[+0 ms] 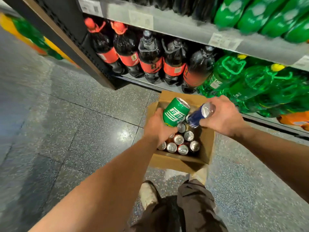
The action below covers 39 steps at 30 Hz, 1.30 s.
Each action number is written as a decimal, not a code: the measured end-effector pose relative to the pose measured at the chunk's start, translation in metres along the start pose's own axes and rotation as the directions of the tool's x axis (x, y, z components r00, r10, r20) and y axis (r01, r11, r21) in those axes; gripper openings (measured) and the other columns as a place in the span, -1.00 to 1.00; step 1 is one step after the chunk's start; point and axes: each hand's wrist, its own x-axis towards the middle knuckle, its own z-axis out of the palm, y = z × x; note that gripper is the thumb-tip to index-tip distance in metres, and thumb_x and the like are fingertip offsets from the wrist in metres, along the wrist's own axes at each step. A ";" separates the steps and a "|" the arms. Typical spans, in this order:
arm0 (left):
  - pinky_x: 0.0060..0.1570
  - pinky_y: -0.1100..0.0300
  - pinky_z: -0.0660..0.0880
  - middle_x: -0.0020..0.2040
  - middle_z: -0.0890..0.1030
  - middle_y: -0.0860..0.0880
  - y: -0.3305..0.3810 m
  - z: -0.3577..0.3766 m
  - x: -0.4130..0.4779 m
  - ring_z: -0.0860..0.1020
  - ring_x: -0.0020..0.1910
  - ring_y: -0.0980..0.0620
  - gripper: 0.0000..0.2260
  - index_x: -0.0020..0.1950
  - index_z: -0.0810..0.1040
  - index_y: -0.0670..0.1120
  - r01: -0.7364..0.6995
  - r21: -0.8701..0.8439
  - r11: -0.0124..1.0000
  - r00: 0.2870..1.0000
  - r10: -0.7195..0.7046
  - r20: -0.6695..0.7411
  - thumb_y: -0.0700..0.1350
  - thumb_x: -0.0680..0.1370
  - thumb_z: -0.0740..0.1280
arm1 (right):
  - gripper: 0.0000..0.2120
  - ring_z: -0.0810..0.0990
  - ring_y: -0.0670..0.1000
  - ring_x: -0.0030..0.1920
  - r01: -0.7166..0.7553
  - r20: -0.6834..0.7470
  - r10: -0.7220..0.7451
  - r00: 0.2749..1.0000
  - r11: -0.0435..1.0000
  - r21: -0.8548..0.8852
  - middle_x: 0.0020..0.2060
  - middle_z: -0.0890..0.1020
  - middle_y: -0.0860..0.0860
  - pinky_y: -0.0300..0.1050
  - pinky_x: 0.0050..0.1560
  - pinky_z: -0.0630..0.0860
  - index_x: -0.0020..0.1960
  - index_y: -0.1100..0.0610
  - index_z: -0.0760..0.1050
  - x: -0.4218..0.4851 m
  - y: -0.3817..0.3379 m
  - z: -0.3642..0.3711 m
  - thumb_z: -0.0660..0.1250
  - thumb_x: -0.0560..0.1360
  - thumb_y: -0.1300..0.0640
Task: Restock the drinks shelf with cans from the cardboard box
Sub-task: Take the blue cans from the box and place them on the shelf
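An open cardboard box [206, 148] stands on the floor before the shelf, with several upright cans [178, 139] in it, silver tops showing. My left hand [156, 127] grips a green can [175, 112] tilted over the box. My right hand [224, 117] grips a dark blue can [199, 115], also tilted, beside the green one. Both cans are held just above the box's opening.
The drinks shelf holds dark cola bottles [150, 59] with red labels at the bottom left and green bottles [254, 81] to the right; more green bottles [260, 15] sit above. A dark shelf upright [66, 41] stands left. My shoe [148, 192] and trouser leg are just behind the box.
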 end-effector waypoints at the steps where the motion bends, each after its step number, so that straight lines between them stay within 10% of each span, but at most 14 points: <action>1: 0.04 -0.03 0.58 0.00 0.62 0.00 0.007 -0.006 -0.007 0.60 -0.03 -0.02 -0.45 0.15 0.35 0.03 -0.016 -0.026 1.000 1.000 0.016 -0.001 -0.08 0.26 0.54 | -0.51 0.46 0.10 -0.08 0.002 -0.028 -0.001 1.000 1.000 0.020 -0.06 0.44 0.07 -0.11 -0.10 0.39 0.07 0.17 0.50 -0.006 -0.007 -0.009 0.54 0.22 0.04; 18: -0.15 0.35 0.50 -0.12 0.60 0.09 0.140 -0.115 -0.124 0.56 -0.21 0.29 -0.56 0.11 0.43 -0.08 -0.309 -0.315 0.897 0.950 0.276 -0.148 -0.29 0.33 0.52 | -0.51 0.50 0.05 -0.18 0.070 -0.303 0.027 0.953 0.949 0.306 -0.23 0.53 -0.03 -0.09 -0.23 0.41 0.18 0.07 0.45 -0.132 -0.134 -0.165 0.51 0.29 0.09; 21: -0.02 0.15 0.53 -0.07 0.61 0.06 0.159 -0.139 -0.138 0.59 -0.08 0.12 -0.56 0.11 0.43 -0.08 -0.363 -0.310 0.879 0.929 0.317 -0.190 -0.23 0.32 0.54 | -0.60 0.50 0.00 -0.21 0.133 -0.381 0.019 0.925 0.920 0.368 -0.28 0.51 -0.16 -0.13 -0.25 0.38 0.13 0.04 0.52 -0.151 -0.156 -0.190 0.49 0.32 0.15; 30: -0.09 0.29 0.46 -0.09 0.58 0.12 0.216 -0.193 -0.184 0.55 -0.11 0.19 -0.58 0.07 0.42 -0.03 -0.495 -0.310 0.812 0.865 0.427 -0.263 -0.23 0.34 0.54 | -0.28 0.47 -0.06 -0.02 0.231 -0.528 0.043 0.848 0.866 0.443 0.19 0.57 0.08 -0.28 -0.04 0.33 0.42 0.10 0.38 -0.191 -0.218 -0.250 0.52 0.31 0.12; 39: 0.05 0.07 0.55 -0.01 0.64 0.00 0.278 -0.239 -0.226 0.61 -0.02 0.04 -0.55 0.09 0.46 -0.04 -0.620 -0.262 0.740 0.776 0.525 -0.351 -0.16 0.30 0.57 | -0.61 0.45 -0.14 -0.30 0.302 -0.628 0.122 0.769 0.796 0.524 -0.18 0.56 0.00 -0.29 -0.38 0.34 0.07 0.15 0.51 -0.232 -0.254 -0.319 0.54 0.31 0.12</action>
